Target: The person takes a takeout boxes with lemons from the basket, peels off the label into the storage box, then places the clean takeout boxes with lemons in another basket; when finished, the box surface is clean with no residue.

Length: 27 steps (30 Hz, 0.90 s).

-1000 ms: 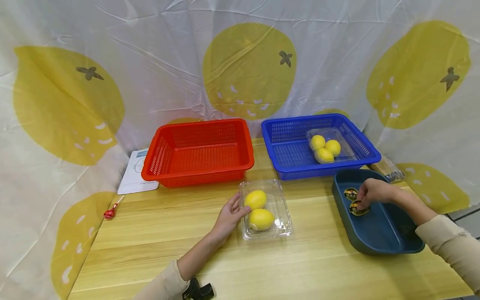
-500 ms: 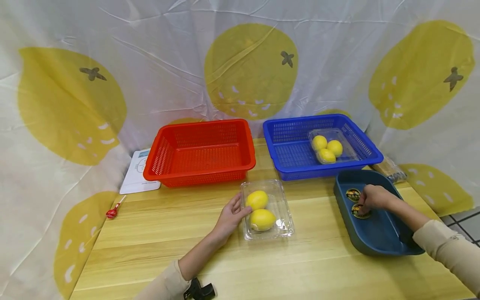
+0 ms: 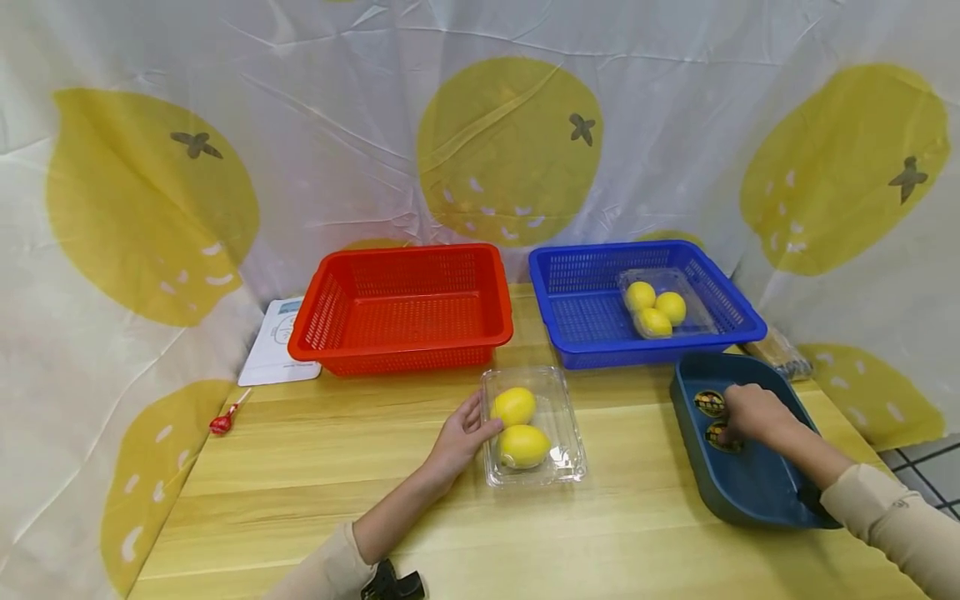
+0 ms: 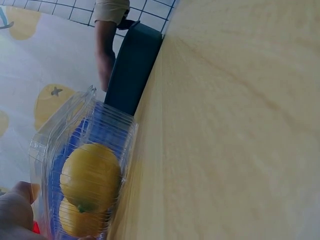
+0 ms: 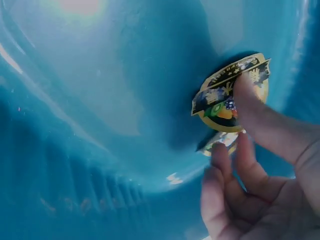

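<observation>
A clear plastic clamshell box [image 3: 561, 417] with two lemons [image 3: 524, 447] inside stands on the table, its lid closed over them. My left hand [image 3: 455, 443] grips its left side, thumb over the top edge. In the left wrist view, the box [image 4: 102, 122] is seen from its side. At the right, my right hand [image 3: 752, 414] reaches into a dark teal tray [image 3: 768, 492]. Its thumb lies on a round black-and-gold fruit sticker [image 5: 215, 102] and the fingers curl at the sticker's edge, pinching it. A second sticker [image 3: 709, 403] lies just beyond, partly hidden in the right wrist view.
A red basket [image 3: 401, 350] stands at the back left. Beside it, a blue basket [image 3: 570, 333] holds a clear box of lemons [image 3: 656, 309]. A lollipop [image 3: 222, 422] and a white card [image 3: 262, 354] lie at the left; a packet [image 3: 783, 354] lies behind the tray.
The right hand's fingers have shifted slightly over the nearer sticker inside the tray. The left hand keeps its place on the box. The head view has tilted a little.
</observation>
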Motion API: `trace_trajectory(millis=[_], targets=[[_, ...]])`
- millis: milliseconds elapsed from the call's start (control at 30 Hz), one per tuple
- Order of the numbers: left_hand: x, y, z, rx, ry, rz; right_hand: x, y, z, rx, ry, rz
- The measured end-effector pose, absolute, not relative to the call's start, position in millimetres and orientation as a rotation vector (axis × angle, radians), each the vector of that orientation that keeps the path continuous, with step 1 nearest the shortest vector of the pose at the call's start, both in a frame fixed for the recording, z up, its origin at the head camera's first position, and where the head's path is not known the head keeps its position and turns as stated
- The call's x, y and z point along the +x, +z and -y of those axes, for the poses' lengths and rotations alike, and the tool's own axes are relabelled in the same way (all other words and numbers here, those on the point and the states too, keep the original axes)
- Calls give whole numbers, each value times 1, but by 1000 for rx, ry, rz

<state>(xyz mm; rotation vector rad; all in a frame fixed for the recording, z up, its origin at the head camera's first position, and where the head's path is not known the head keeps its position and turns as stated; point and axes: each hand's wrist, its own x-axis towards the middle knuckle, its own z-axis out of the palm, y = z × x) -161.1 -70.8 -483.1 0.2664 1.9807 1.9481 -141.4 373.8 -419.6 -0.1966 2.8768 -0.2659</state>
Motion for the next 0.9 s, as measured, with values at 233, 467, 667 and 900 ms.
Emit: trace_trajectory(millis=[233,467,667,900], targets=[[-162,-482,71,290,1951,-1965,-143,-414,-376,-252,-329,-2767],[-161,-481,71,289,1959,-1949,-147,-421,-387,-314,-416,-2672],[-161,-481,71,278,1948,-1962,-148,-426,-393,-304,-461,-2626],[-161,-481,71,276,1939,-1965,-148,-431,-394,-320,-423,-2666]])
